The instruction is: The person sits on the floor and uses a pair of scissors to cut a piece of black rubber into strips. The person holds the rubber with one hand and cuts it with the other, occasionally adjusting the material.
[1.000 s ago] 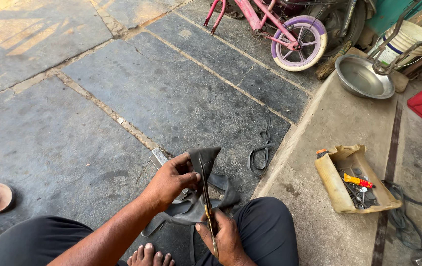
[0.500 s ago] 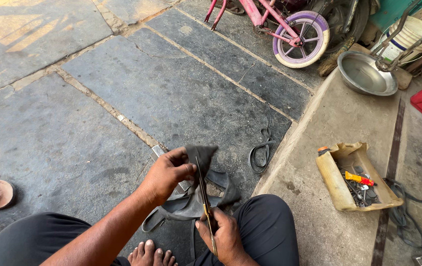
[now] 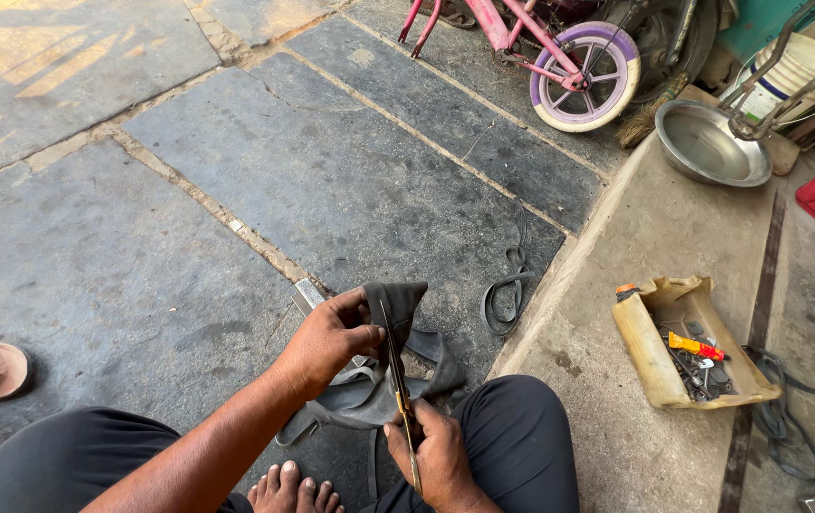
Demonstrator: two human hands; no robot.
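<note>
Pinching the folded rubber tube taut with your left hand clamped on its edge, you keep it raised above your knees so the scissors, gripped tight in your right hand just below the tube, meet firm rubber.

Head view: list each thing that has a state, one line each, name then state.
Left hand: gripping the folded rubber.
Right hand: closed on the scissors' handles.
Rubber tube piece: folded, held upright, blade against it.
Scissors: pointing up along the rubber; how far open, cannot tell.
Tool box: open, tools inside.
Metal bowl: upright, looks empty.
Rubber strip: loose on the floor.
</note>
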